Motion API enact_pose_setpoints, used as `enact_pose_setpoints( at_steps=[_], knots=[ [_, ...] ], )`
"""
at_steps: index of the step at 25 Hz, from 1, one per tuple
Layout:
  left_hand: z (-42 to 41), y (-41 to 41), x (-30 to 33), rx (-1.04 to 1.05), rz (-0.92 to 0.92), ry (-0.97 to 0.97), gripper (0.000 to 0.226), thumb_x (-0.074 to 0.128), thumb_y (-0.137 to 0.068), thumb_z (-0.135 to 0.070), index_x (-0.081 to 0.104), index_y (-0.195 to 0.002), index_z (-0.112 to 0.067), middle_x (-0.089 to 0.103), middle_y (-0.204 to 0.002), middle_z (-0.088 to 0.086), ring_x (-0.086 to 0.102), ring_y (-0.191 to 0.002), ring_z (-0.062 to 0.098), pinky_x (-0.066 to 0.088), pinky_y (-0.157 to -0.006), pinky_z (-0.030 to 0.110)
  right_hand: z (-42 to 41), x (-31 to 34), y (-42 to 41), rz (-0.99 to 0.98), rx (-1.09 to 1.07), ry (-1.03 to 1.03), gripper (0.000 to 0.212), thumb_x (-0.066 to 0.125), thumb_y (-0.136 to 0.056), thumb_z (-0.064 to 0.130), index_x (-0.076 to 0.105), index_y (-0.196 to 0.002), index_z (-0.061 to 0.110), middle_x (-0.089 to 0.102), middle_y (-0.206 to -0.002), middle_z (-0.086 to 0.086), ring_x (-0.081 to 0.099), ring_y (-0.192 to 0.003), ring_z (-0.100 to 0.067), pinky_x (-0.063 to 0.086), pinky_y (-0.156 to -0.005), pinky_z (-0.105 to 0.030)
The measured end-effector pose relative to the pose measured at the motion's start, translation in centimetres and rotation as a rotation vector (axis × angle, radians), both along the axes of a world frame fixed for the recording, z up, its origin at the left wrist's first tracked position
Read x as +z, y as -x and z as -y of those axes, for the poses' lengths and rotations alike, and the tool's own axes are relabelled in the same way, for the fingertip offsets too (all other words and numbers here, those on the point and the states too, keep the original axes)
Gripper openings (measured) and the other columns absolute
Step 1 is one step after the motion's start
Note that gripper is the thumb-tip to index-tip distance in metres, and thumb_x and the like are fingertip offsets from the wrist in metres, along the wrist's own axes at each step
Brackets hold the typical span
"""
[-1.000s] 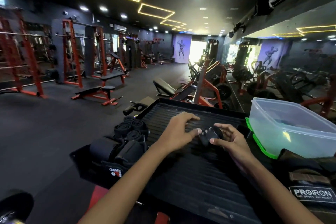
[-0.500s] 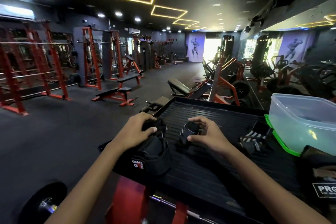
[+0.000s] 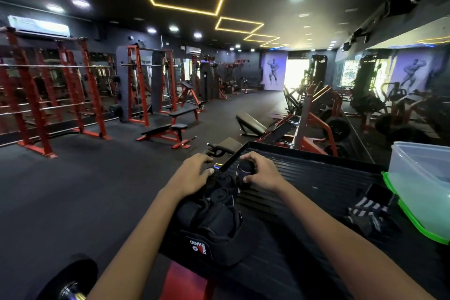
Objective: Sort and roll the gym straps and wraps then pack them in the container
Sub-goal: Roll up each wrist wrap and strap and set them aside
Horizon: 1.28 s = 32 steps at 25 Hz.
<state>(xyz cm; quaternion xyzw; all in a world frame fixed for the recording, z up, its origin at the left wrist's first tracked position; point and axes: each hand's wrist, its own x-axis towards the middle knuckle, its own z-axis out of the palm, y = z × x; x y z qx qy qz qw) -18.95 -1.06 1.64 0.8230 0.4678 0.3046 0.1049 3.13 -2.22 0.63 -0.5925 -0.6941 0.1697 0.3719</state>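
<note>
My right hand (image 3: 261, 173) grips a small black rolled wrap (image 3: 244, 169), upright at the far left corner of the black ribbed platform (image 3: 304, 185). My left hand (image 3: 192, 175) rests with spread fingers on the pile of black rolled wraps (image 3: 220, 192) beside it. Nearer me in that pile lie larger black rolls and a wrap with a white and red logo (image 3: 202, 247). A black and white striped strap (image 3: 367, 209) lies loose on the platform's right side. The clear plastic container (image 3: 421, 178) with its green lid under it stands at the right edge.
The platform's raised rim (image 3: 292, 147) runs along its far side. A weight plate on a bar (image 3: 70, 280) sits low at the left. Red benches (image 3: 168, 131) and racks (image 3: 36, 105) stand on the dark gym floor beyond.
My right hand has carried the rolled wrap left to the pile at the platform's corner. My left hand stays on the pile. The camera has turned left.
</note>
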Motion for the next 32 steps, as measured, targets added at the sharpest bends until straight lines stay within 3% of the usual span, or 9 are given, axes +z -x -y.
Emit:
enact_pose_setpoints(
  at_steps=[12,17,20,22,27,32],
  knots=[
    [-3.2,-0.1,-2.0,-0.007,0.052,0.000,0.032,0.051,-0.098,-0.019,0.055,-0.129,-0.010,0.055,-0.131,0.003,0.049,-0.124,0.016,0.033,-0.099,0.020,-8.6,-2.5,3.7,0.088,0.119,0.053,0.049,0.077,-0.075,0.008,0.058,-0.121,0.006,0.065,-0.119,-0.012,0.059,-0.112,-0.024,0.040,-0.083,-0.023],
    [-3.3,0.0,-2.1,0.021,0.049,0.015,0.033,0.050,-0.099,-0.018,0.053,-0.131,-0.010,0.053,-0.134,0.004,0.047,-0.126,0.018,0.035,-0.101,0.024,-8.4,-3.0,3.1,-0.006,0.147,0.095,0.052,0.078,-0.076,0.013,0.055,-0.123,0.011,0.062,-0.099,-0.002,0.056,-0.094,-0.013,0.037,-0.075,-0.020],
    [-3.1,-0.1,-2.1,0.022,0.043,0.013,0.033,0.051,-0.098,-0.018,0.053,-0.130,-0.009,0.053,-0.133,0.004,0.048,-0.126,0.018,0.037,-0.101,0.026,-8.4,-2.7,2.6,-0.049,0.148,0.144,0.054,0.078,-0.075,0.007,0.053,-0.122,0.011,0.060,-0.095,-0.003,0.058,-0.090,-0.017,0.046,-0.084,-0.029],
    [-3.0,-0.1,-2.0,0.014,0.042,0.008,0.032,0.052,-0.098,-0.018,0.054,-0.129,-0.009,0.054,-0.132,0.003,0.048,-0.125,0.017,0.037,-0.101,0.026,-7.8,-2.4,2.0,-0.051,0.155,0.177,0.055,0.077,-0.075,0.001,0.052,-0.123,0.010,0.058,-0.098,-0.005,0.057,-0.087,-0.017,0.047,-0.083,-0.028],
    [-2.8,0.0,-1.8,0.003,0.048,-0.005,0.032,0.054,-0.097,-0.018,0.056,-0.128,-0.009,0.055,-0.131,0.003,0.049,-0.125,0.017,0.039,-0.100,0.027,-5.2,-2.1,-1.5,-0.009,0.095,0.182,0.051,0.080,-0.074,0.010,0.057,-0.120,0.014,0.059,-0.107,-0.005,0.060,-0.100,-0.022,0.047,-0.093,-0.035],
    [-1.8,-2.0,-0.4,-0.015,0.058,-0.090,0.031,0.057,-0.095,-0.015,0.059,-0.124,-0.008,0.059,-0.127,0.007,0.053,-0.121,0.021,0.036,-0.095,0.021,-0.9,-1.0,-6.3,-0.063,-0.002,0.167,0.044,0.079,-0.076,0.010,0.059,-0.116,0.011,0.061,-0.108,-0.007,0.060,-0.098,-0.018,0.048,-0.085,-0.026]
  ],
)
